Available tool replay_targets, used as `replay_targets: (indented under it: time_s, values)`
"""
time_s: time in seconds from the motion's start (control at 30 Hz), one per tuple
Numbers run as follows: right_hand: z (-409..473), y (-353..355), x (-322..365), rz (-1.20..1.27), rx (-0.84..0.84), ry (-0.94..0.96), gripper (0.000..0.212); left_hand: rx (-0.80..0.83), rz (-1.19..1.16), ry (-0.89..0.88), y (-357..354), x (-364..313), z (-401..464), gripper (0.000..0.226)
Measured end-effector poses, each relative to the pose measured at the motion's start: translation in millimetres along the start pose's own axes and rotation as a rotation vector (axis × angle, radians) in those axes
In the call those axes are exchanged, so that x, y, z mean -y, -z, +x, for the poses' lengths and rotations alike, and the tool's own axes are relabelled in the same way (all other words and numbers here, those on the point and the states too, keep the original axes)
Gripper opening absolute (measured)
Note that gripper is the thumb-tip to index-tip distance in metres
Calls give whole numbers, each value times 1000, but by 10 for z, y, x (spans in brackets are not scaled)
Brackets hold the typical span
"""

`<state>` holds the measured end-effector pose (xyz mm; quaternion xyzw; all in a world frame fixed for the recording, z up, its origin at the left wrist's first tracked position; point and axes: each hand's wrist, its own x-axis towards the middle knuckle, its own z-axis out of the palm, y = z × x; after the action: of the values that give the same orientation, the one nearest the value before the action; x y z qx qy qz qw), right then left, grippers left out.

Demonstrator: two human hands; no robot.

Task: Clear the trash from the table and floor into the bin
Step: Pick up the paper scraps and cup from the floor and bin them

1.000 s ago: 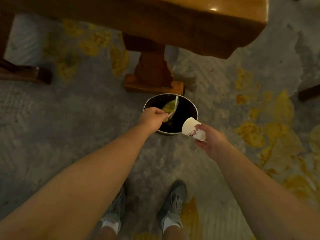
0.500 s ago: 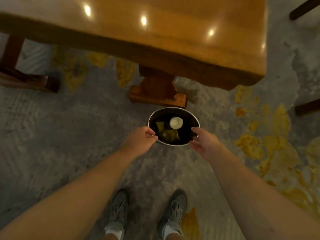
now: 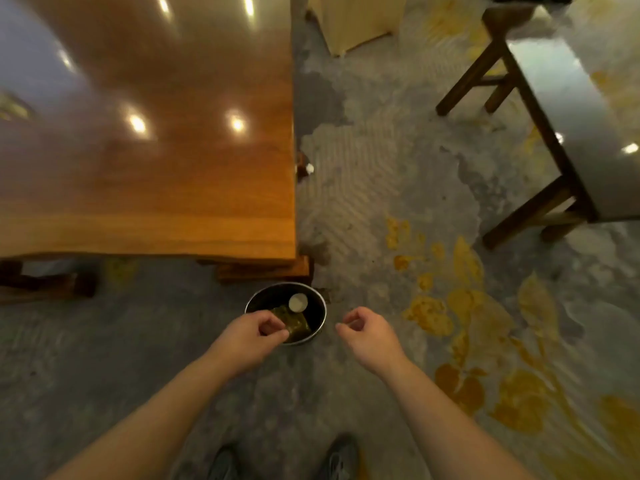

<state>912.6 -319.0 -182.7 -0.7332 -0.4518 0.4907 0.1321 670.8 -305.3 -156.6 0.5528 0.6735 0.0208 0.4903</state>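
Note:
A round metal bin [image 3: 320, 308] stands on the floor just in front of the table's foot. Inside it lie a white paper cup [image 3: 298, 302] and a yellow-green wrapper [image 3: 294, 323]. My left hand [image 3: 254, 330] hovers over the bin's near left rim with fingers loosely curled and nothing in them; its fingertips are next to the wrapper's edge. My right hand [image 3: 367, 329] hangs to the right of the bin, clear of it, thumb and fingers apart and holding nothing. A small white scrap [image 3: 309, 169] lies on the floor by the table's right edge.
The glossy wooden table [image 3: 173, 202] fills the upper left, with its foot [image 3: 263, 271] right behind the bin. A dark wooden bench [image 3: 571, 133] stands at the right and a pale box [image 3: 356, 22] at the top. My shoes [image 3: 339, 459] are below.
The cup and the wrapper left my hands and now lie in the bin. Both hands have drawn back from the bin, the right one off to its right. My view has risen over the tabletop.

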Motion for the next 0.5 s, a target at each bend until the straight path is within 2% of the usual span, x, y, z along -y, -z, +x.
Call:
replay_targets:
  time_s: [0.17, 0.27, 0.4, 0.5]
  values:
    - [-218, 1136, 319, -258, -7, 184, 13, 28, 10, -71, 61, -1172, -329, 20]
    - [-210, 1834, 621, -336, -41, 259, 14, 31, -19, -148, 167, -1838, -331, 19]
    - [-59, 2499, 976, -407, -80, 321, 15, -20, 61, -229, 334, -2437, -130, 18]
    - [178, 2899, 1184, -459, -88, 326, 16, -13, 77, -219, 414, -2756, 207, 20]
